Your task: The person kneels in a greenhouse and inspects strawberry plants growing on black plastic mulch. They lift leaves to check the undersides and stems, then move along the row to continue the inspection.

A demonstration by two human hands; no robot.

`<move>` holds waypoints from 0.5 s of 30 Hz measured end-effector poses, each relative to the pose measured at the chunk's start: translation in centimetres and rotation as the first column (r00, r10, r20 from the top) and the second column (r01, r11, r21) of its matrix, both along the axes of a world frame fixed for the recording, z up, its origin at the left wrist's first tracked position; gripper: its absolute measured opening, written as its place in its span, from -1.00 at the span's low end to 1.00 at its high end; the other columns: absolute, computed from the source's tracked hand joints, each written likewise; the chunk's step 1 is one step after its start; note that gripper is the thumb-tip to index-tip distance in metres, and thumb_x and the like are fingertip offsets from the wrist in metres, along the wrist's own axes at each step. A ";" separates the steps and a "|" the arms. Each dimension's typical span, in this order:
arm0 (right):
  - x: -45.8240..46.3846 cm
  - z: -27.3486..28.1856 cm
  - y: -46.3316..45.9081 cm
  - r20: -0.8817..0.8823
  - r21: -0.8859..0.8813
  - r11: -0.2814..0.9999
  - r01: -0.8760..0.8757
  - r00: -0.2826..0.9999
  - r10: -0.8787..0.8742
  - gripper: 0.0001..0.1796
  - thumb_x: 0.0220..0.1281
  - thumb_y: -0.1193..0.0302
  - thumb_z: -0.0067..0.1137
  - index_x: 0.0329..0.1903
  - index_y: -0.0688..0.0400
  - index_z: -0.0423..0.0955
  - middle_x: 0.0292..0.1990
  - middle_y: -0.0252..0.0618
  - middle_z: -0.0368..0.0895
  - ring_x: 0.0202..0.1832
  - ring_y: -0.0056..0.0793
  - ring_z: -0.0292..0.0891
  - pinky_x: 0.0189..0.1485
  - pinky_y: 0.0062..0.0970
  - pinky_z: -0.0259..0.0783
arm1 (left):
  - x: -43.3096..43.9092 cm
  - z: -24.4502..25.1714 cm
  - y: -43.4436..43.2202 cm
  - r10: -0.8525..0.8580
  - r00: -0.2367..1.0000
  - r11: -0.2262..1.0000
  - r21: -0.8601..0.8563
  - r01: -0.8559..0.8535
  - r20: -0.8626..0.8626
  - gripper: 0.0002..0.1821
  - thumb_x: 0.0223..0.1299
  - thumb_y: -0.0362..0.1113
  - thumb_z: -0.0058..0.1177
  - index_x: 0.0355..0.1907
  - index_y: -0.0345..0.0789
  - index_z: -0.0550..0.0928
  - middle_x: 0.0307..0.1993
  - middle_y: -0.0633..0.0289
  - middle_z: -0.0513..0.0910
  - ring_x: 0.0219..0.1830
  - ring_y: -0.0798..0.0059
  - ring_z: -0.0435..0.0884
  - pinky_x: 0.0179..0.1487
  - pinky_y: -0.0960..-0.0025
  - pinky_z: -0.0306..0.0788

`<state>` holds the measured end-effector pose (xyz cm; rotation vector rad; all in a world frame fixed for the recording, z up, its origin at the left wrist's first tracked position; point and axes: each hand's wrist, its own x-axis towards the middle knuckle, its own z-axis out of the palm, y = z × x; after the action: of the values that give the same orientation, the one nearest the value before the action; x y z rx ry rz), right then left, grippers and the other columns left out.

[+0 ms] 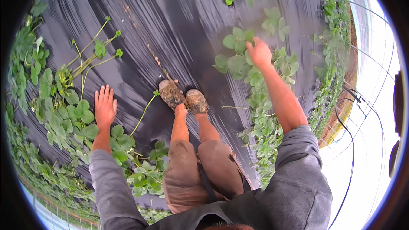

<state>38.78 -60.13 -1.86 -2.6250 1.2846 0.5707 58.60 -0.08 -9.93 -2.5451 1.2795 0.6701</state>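
My left hand (pixel 106 104) is stretched flat, palm down, its fingers slightly apart and holding nothing. It is over or on the black plastic mulch film (pixel 134 57), beside a leafy strawberry plant (pixel 68 110). Long pale runners (pixel 88 65) with small leaf tufts spread from that plant across the film. On the other side, my right hand (pixel 259 52) reaches into the leaves of another strawberry plant (pixel 238 65). Its thumb and forefinger are at the leaves; whether they pinch one cannot be told.
My muddy shoes (pixel 172 94) stand in the furrow between two film-covered beds. A single runner (pixel 143 113) lies beside them. Small soil clods (pixel 156 60) line the furrow. More strawberry rows (pixel 332 54) run along both sides. A black hose (pixel 350 153) hangs near the greenhouse wall (pixel 372 41).
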 end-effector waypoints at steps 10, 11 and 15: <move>-0.1 2.3 -4.8 0.050 0.367 0.930 0.038 0.997 -0.061 -0.27 0.40 -0.16 0.04 0.31 0.18 0.49 0.19 0.08 0.61 0.27 -0.04 0.52 0.35 -0.25 0.36 | -0.2 -0.3 0.4 0.003 1.000 1.000 -0.022 -0.003 0.001 -0.44 0.41 -0.09 -0.03 0.39 -0.26 0.45 0.50 0.17 0.28 0.57 0.22 0.11 0.63 0.01 -0.11; 0.4 2.3 -6.5 0.099 0.411 0.911 0.041 0.991 -0.089 -0.28 0.42 -0.14 -0.01 0.30 0.21 0.48 0.23 0.08 0.58 0.30 -0.05 0.48 0.39 -0.26 0.31 | -0.2 -0.2 0.4 0.010 1.000 1.000 -0.013 -0.010 -0.011 -0.44 0.41 -0.09 -0.03 0.39 -0.26 0.45 0.50 0.17 0.28 0.57 0.22 0.11 0.63 0.01 -0.11; 0.7 -0.1 -12.4 0.076 0.432 0.902 0.016 0.996 -0.054 -0.34 0.38 0.05 0.06 0.35 0.23 0.43 0.27 0.01 0.56 0.30 -0.16 0.48 0.38 -0.32 0.31 | -0.3 -0.3 0.5 0.001 1.000 1.000 -0.027 -0.001 -0.001 -0.44 0.41 -0.10 -0.03 0.39 -0.26 0.45 0.50 0.17 0.29 0.57 0.22 0.11 0.62 0.00 -0.10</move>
<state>39.52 -72.50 -1.93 -2.2297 1.0344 0.6426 58.33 0.39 -10.22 -2.5666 1.2967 0.6592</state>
